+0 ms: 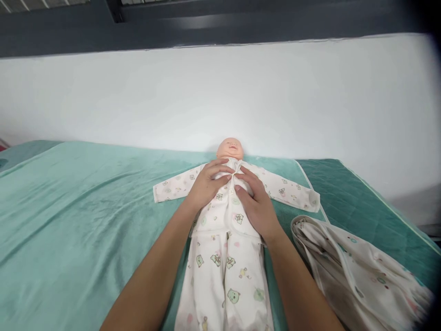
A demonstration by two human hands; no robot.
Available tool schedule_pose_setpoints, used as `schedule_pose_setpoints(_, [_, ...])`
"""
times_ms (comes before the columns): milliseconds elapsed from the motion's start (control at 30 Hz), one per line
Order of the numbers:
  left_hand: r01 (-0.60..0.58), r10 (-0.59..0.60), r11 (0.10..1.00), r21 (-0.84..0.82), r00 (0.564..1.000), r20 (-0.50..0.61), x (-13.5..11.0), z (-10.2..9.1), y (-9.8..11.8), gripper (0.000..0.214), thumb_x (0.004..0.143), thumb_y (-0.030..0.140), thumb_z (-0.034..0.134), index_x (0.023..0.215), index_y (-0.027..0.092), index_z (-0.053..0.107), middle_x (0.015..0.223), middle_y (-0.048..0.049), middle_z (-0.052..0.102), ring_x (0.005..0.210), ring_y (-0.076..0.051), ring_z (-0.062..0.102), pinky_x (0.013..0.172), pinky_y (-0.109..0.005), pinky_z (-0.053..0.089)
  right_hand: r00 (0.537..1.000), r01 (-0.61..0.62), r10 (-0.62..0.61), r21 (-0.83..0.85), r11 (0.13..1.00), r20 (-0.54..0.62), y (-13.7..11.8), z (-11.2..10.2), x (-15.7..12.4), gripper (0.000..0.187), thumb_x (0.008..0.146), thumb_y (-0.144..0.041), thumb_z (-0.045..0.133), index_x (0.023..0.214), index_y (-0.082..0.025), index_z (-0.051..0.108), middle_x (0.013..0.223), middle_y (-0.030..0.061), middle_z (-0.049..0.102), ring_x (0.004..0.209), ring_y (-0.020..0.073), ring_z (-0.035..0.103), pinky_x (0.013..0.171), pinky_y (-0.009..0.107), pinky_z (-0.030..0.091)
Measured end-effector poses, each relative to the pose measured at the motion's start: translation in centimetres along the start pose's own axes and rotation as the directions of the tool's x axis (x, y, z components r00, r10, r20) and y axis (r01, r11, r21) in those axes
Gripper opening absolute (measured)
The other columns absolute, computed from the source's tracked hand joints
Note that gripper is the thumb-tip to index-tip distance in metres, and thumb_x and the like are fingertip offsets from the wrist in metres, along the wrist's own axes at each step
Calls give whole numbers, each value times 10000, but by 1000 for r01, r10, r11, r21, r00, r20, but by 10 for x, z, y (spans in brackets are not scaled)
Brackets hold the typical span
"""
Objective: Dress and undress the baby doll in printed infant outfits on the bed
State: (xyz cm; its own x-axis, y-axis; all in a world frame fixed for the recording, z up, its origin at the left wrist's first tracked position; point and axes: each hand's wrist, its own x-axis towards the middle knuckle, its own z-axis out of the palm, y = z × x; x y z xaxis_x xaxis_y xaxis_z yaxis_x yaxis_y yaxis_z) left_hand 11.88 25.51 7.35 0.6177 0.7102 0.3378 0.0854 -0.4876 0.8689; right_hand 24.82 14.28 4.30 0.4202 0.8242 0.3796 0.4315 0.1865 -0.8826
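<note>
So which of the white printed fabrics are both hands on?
The white bear-print long-sleeved top on the plastic baby doll: left hand and right hand rest on its chest, not the matching trousers or the crumpled printed cloth alongside.

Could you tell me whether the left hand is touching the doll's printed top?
Touching: the head view shows the left hand resting directly on the printed top.

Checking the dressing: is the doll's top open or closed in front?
Closed below the chest: the top overlaps there; left hand and right hand hide its collar.
</note>
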Motion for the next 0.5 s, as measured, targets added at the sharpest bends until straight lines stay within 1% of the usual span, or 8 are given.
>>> schedule_pose_setpoints(133, [-2, 1, 1000, -29, 1000, -7, -1, 1, -1, 164, 890, 322, 628, 979, 305, 764, 1396, 1, 572, 1354, -225, 480, 1111, -371, 431, 999, -15, 17, 45, 999, -38, 0, 1, 1, 250, 912, -361, 582, 1150, -339, 653, 1493, -24, 483, 1400, 246, 407, 1181, 493, 292])
schedule_pose_setpoints(300, [9, -8, 1000, -20, 1000, 4, -1, 0, -1, 156, 889, 328, 626, 955, 305, 766, 1407, 6, 569, 1367, -231, 469, 1119, -381, 429, 994, -65, 74, 112, 992, -78, -3, 4, -1, 247, 888, -349, 600, 1125, -318, 661, 1465, -7, 515, 1376, 245, 434, 1152, 471, 332])
schedule_pose_setpoints(433, [30, -30, 1000, -1, 1000, 7, -2, -1, 4, 128, 871, 322, 642, 937, 288, 746, 1426, 11, 559, 1378, -244, 457, 1133, -401, 413, 981, -101, 128, 183, 978, -143, 1, 0, 3, 226, 883, -371, 596, 1077, -279, 665, 1384, 23, 592, 1241, 245, 545, 1062, 434, 416])
schedule_pose_setpoints(500, [72, -72, 997, -7, 997, 10, -5, -1, 8, 125, 878, 346, 630, 910, 278, 730, 1449, 19, 540, 1357, -254, 479, 1123, -422, 422, 982, -106, 138, 226, 968, -130, 7, -4, 9, 202, 872, -380, 611, 1021, -260, 675, 1324, 30, 636, 1166, 243, 587, 1026, 422, 436])
